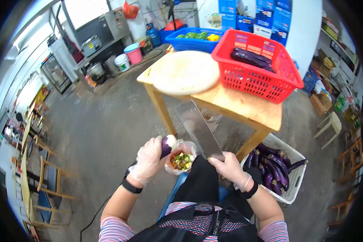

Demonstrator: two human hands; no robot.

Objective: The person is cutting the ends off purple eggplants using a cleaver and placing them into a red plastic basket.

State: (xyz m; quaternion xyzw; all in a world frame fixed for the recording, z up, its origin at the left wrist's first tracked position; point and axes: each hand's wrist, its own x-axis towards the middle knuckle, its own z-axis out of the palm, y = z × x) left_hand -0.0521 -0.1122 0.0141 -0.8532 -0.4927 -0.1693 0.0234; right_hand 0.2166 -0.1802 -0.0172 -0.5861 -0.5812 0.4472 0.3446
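Note:
My left hand (146,158), in a clear plastic glove, is closed around a purple eggplant (165,147) whose pale cut end points up and right. Below that end sits a bin lined with a plastic bag (170,166), with green and brown scraps (181,160) inside. My right hand (229,167), also gloved, grips a cleaver (200,131). Its broad blade points up and away, in front of the wooden table's near edge. The cleaver's handle is mostly hidden in my fingers. Blade and eggplant are apart.
On the wooden table (246,105) are a round cutting board (185,72) and a red basket (254,82) holding eggplants (252,58). A white crate (296,183) of eggplants (273,165) stands right of my legs. Behind the table is a blue crate (193,45) with green and yellow vegetables.

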